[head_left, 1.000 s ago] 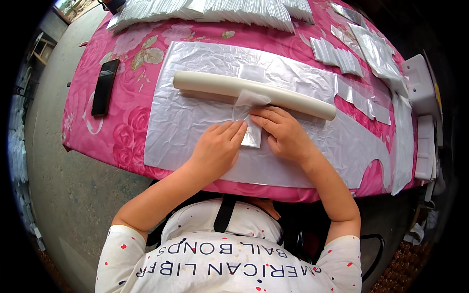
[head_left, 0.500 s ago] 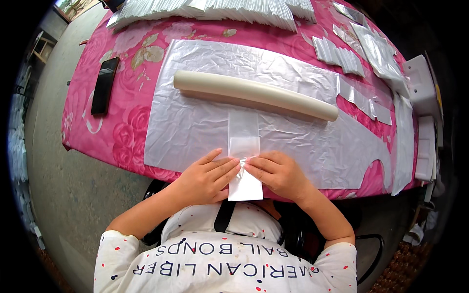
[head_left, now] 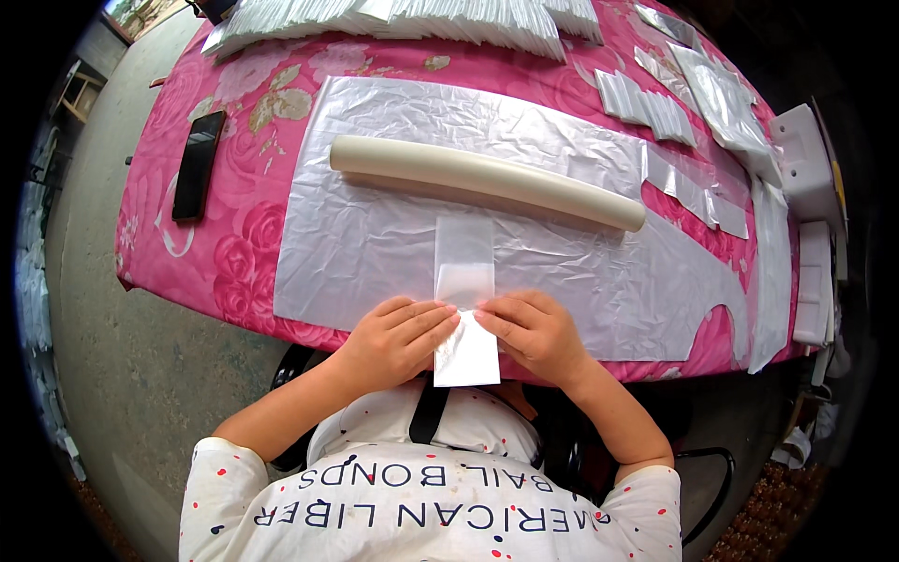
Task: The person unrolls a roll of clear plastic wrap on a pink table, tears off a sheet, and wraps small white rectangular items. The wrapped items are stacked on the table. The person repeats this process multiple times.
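The narrow plastic sleeve [head_left: 466, 361] lies lengthwise on the crinkled plastic sheet [head_left: 365, 253], below the pale tube [head_left: 487, 183], its white end at the table's near edge. The left hand [head_left: 398, 339] and right hand [head_left: 532, 335] set their fingertips on its two long sides; whether the thumbs grip from beneath cannot be told. Judged light, limp, slippery and easily creased, the film is best held flat by both sides, with light, even pressure.
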`<state>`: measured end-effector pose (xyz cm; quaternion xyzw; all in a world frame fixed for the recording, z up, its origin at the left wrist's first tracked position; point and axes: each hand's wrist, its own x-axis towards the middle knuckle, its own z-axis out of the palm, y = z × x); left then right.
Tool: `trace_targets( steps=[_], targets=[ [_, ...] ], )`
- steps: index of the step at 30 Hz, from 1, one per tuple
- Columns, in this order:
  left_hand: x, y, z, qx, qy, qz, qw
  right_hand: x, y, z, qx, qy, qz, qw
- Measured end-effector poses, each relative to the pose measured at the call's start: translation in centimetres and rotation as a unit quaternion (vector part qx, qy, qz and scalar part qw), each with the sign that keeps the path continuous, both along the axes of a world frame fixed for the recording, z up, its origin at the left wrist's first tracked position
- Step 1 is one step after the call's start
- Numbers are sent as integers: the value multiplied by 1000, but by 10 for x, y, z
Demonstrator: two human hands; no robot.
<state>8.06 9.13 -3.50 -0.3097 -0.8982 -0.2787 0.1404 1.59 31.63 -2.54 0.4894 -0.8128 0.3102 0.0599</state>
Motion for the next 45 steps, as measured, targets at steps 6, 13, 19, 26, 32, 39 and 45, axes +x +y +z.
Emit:
trace_targets(
  steps=[6, 13, 19, 26, 32, 39, 45],
  targets=[
    [-2, 2, 6, 56, -70, 56, 994, -10, -2, 0, -52, -120, -30, 991],
    [-25, 12, 18, 133, -286, 225, 922, -28, -24, 24, 34, -361, -186, 913],
    [-41, 9, 20, 150, -330, 250, 898, -52, -32, 30, 142, -470, -196, 848],
    [-39, 8, 22, 69, -95, 221, 968, -58, -34, 27, 158, -507, -203, 823],
    [-39, 32, 15, 1, -20, 32, 999, -61, -30, 15, 152, -505, -188, 829],
    [-48, 37, -8, -110, -111, 134, 979, -56, -35, 26, 157, -486, -210, 834],
    [-47, 39, -11, -115, -112, 139, 977, -46, -37, 32, 187, -360, -217, 888]
  ],
)
